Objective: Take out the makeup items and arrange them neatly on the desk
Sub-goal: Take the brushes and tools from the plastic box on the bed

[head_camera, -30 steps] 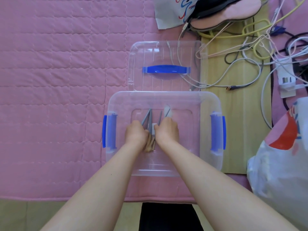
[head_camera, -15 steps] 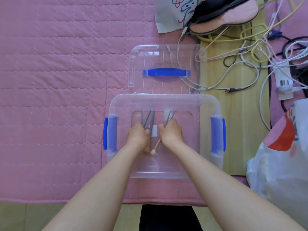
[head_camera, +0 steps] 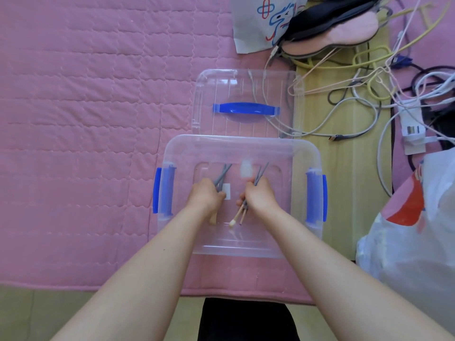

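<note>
Clear glossy plastic bin [head_camera: 305,153]; quilted matt pink cloth [head_camera: 86,119]; smooth wood floor [head_camera: 344,193].

Each hand – left hand [head_camera: 204,196], right hand [head_camera: 260,196] – grips makeup brushes [head_camera: 222,174] inside clear box [head_camera: 242,143]

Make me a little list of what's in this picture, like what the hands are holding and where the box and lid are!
left hand: grips a bunch of grey-handled brushes
right hand: grips more brushes, tips pointing toward the person
where the hands are: inside the clear box, apart from each other
box clips: blue, one on each side
lid: off, lying flat just beyond the box, blue handle on top
under the box: pink quilted mat
to the right: tangled cables and a white plastic bag
</note>
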